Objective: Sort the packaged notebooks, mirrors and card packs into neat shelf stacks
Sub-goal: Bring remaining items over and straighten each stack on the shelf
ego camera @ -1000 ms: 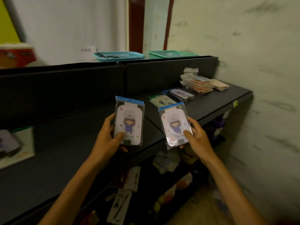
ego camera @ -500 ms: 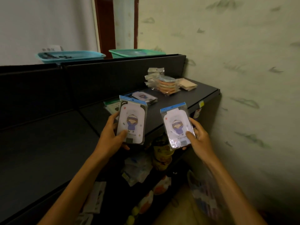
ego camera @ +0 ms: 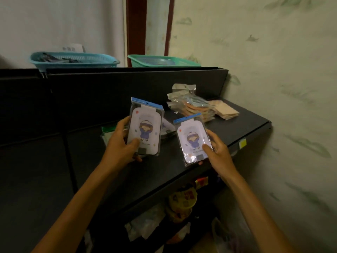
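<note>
My left hand (ego camera: 119,143) grips one clear-wrapped packaged mirror (ego camera: 145,125) with a blue header and a cartoon girl, held upright above the black shelf (ego camera: 237,125). A second identical packaged mirror (ego camera: 192,141) is gripped by my right hand (ego camera: 218,150), slightly lower and to the right. Behind the left pack lie more flat packs (ego camera: 166,127) and a green-edged pack (ego camera: 107,132), both partly hidden. A stack of orange and blue card packs (ego camera: 193,108) in clear wrap and a pile of beige packs (ego camera: 225,111) sit at the shelf's far right.
A blue basket (ego camera: 73,60) and a green basket (ego camera: 162,61) stand on top of the shelf's back panel. A wall closes the right side. Below the shelf, lower levels hold mixed packaged goods (ego camera: 182,199). The left shelf section (ego camera: 36,170) is dark and bare.
The view has swung right and closer to the shelf's right end. Both hands still hold their mirrors, now carried over the shelf near the flat packs.
</note>
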Action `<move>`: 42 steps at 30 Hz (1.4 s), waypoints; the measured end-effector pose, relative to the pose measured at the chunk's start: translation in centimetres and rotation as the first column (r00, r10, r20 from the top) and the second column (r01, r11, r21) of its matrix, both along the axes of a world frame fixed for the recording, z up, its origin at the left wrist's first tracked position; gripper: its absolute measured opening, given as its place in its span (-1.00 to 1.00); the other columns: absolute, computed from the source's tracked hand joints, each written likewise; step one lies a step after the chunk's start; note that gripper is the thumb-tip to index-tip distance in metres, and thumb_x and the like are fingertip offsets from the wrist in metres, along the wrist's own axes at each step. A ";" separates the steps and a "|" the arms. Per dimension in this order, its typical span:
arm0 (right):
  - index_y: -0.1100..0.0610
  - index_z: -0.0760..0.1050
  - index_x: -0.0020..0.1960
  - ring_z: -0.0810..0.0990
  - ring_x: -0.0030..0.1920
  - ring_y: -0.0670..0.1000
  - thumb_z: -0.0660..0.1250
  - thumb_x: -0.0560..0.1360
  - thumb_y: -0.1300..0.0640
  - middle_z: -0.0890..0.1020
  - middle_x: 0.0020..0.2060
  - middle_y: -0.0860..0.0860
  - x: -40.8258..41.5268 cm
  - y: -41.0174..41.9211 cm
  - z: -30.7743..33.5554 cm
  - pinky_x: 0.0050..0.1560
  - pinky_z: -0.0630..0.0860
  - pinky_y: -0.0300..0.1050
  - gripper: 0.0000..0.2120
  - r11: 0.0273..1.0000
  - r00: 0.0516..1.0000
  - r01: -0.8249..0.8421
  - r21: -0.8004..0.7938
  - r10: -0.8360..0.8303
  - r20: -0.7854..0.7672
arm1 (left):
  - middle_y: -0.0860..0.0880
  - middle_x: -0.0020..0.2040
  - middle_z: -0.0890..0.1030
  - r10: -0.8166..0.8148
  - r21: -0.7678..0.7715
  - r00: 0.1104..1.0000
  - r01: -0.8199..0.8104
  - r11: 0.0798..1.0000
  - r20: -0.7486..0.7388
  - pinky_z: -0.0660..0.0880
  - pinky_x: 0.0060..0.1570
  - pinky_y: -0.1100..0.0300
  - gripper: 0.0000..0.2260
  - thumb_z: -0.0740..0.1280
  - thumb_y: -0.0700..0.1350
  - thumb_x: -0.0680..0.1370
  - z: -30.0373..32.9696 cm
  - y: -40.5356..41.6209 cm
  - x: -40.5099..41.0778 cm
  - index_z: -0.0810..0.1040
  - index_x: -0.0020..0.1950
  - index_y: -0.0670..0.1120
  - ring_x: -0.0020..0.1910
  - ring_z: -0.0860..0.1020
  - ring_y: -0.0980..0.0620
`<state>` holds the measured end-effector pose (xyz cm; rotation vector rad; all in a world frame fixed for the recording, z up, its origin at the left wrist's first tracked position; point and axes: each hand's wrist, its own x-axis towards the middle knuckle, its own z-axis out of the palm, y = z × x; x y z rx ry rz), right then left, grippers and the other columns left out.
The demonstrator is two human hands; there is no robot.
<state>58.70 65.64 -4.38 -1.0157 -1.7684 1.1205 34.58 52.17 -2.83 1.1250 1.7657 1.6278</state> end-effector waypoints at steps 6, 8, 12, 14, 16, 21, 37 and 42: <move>0.00 0.37 0.32 0.60 0.07 -0.11 0.24 0.55 0.30 0.57 0.14 0.00 -5.4 5.1 0.7 -0.12 0.60 -0.28 -0.60 0.985 0.984 -0.170 -0.012 0.169 -0.063 | -0.06 0.32 0.44 0.138 0.002 0.990 -0.138 0.990 -0.014 0.57 -0.43 0.26 -0.40 0.26 -0.29 0.54 1.0 1.4 -2.5 0.14 0.48 0.10 0.05 0.55 -0.01; 0.04 0.36 0.35 0.60 0.10 -0.05 0.24 0.55 0.29 0.56 0.18 0.03 -7.0 6.3 1.0 -0.13 0.61 -0.26 -0.60 0.974 0.973 -0.224 -0.025 0.222 -0.063 | -0.05 0.31 0.45 0.161 -0.005 0.987 -0.161 0.987 -0.003 0.57 -0.43 0.25 -0.40 0.27 -0.29 0.53 1.2 1.4 -3.1 0.14 0.47 0.11 0.01 0.56 0.00; 0.05 0.35 0.34 0.59 0.08 -0.05 0.23 0.55 0.28 0.55 0.19 0.04 -9.9 8.2 1.3 -0.17 0.59 -0.31 -0.61 0.952 0.952 -0.306 -0.033 0.305 -0.018 | -0.02 0.24 0.48 0.220 -0.023 0.975 -0.220 0.975 0.023 0.58 -0.43 0.24 -0.40 0.27 -0.29 0.53 1.1 1.7 -3.9 0.15 0.47 0.09 -0.03 0.58 0.02; 0.06 0.33 0.36 0.59 0.05 -0.06 0.23 0.56 0.27 0.54 0.19 0.05 -10.9 9.2 1.3 -0.21 0.58 -0.31 -0.60 0.940 0.940 -0.338 -0.045 0.340 0.028 | -0.01 0.22 0.49 0.254 -0.028 0.966 -0.253 0.967 0.043 0.58 -0.42 0.22 -0.41 0.27 -0.29 0.54 1.0 1.9 -3.9 0.15 0.47 0.09 -0.01 0.58 0.01; 0.05 0.33 0.36 0.60 0.05 -0.03 0.23 0.56 0.25 0.54 0.20 0.06 -11.5 10.3 1.2 -0.21 0.59 -0.26 -0.61 0.927 0.924 -0.369 -0.064 0.373 0.088 | 0.02 0.19 0.49 0.285 -0.030 0.957 -0.284 0.958 0.062 0.58 -0.42 0.23 -0.41 0.27 -0.29 0.54 0.8 2.3 -3.7 0.16 0.47 0.10 -0.01 0.58 0.02; 0.09 0.35 0.33 0.62 -0.09 -0.07 0.26 0.56 0.18 0.59 0.13 0.09 -12.2 12.7 0.9 -0.30 0.59 -0.23 -0.65 0.910 0.874 -0.413 -0.031 0.406 0.265 | 0.07 0.13 0.50 0.381 -0.042 0.922 -0.379 0.924 0.071 0.57 -0.42 0.24 -0.42 0.27 -0.28 0.54 0.4 3.6 -2.7 0.17 0.46 0.11 -0.07 0.59 0.06; 0.03 0.31 0.39 0.40 0.29 0.00 0.31 0.51 -0.02 0.39 0.31 0.00 -11.8 17.1 1.4 0.27 0.42 -0.07 -0.52 0.679 0.711 -0.642 0.355 0.354 0.608 | -0.03 0.18 0.52 0.465 -0.098 0.872 -0.455 0.885 0.151 0.59 -0.39 0.21 -0.45 0.29 -0.28 0.53 0.3 9.7 3.0 0.21 0.44 0.06 0.01 0.59 0.00; 0.04 0.35 0.37 0.41 0.27 -0.01 0.31 0.51 0.03 0.41 0.29 0.00 -11.9 17.7 1.9 0.26 0.42 -0.09 -0.56 0.639 0.718 -0.658 0.398 0.373 0.588 | -0.10 0.22 0.52 0.458 -0.116 0.858 -0.443 0.889 0.232 0.59 -0.38 0.17 -0.44 0.32 -0.28 0.51 0.6 11.3 3.3 0.23 0.44 0.04 0.01 0.60 -0.05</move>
